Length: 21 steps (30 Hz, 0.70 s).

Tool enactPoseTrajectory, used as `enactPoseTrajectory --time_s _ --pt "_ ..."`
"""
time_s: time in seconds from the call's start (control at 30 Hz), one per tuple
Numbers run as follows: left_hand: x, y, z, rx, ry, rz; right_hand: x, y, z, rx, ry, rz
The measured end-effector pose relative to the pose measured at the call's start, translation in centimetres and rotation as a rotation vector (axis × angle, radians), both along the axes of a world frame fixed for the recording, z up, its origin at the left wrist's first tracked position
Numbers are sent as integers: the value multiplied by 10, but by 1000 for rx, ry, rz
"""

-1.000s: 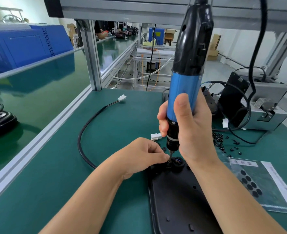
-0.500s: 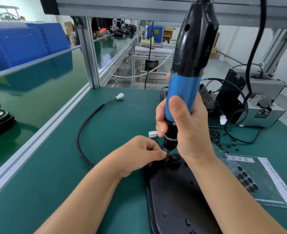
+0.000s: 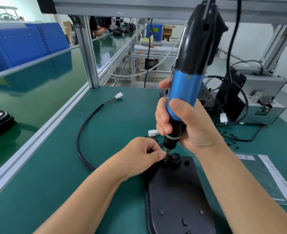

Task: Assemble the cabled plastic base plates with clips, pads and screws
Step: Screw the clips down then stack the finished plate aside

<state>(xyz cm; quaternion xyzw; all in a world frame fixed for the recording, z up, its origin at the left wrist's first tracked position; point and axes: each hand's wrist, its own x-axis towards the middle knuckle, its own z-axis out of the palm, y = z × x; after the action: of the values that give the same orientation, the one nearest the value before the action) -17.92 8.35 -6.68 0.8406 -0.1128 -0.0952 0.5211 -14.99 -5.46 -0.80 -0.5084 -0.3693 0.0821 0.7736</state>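
A black plastic base plate (image 3: 175,196) lies flat on the green mat in front of me. Its black cable (image 3: 82,130) loops away to the left and ends in a white connector (image 3: 119,95). My right hand (image 3: 188,125) grips a blue and black electric screwdriver (image 3: 188,78), held upright with its bit down on a screw at the plate's far end, beside the cable entry (image 3: 175,157). My left hand (image 3: 142,154) has curled fingers pinching at the bit tip, steadying the screw or clip there; the part itself is hidden.
Loose black screws (image 3: 230,139) lie scattered at the right, near a grey screw feeder box (image 3: 264,98). A sheet of pads (image 3: 264,176) lies to the right of the plate. A second white connector (image 3: 153,133) sits behind my left hand. An aluminium rail (image 3: 43,132) borders the mat on the left.
The screwdriver has tilted slightly and stays on the same screw point. Both hands hold the same places; the view has shifted a little.
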Motion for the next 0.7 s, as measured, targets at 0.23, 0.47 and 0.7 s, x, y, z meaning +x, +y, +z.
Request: enactPoseTrajectory --time_s 0.23,0.47,0.7 --pt "0 0 0 -22 25 -11 3 -2 -2 17 24 35" --pt "0 0 -1 -33 34 0 6 -5 -2 24 10 123" --pt "2 2 -2 -19 30 -5 1 -6 3 -38 -30 104"
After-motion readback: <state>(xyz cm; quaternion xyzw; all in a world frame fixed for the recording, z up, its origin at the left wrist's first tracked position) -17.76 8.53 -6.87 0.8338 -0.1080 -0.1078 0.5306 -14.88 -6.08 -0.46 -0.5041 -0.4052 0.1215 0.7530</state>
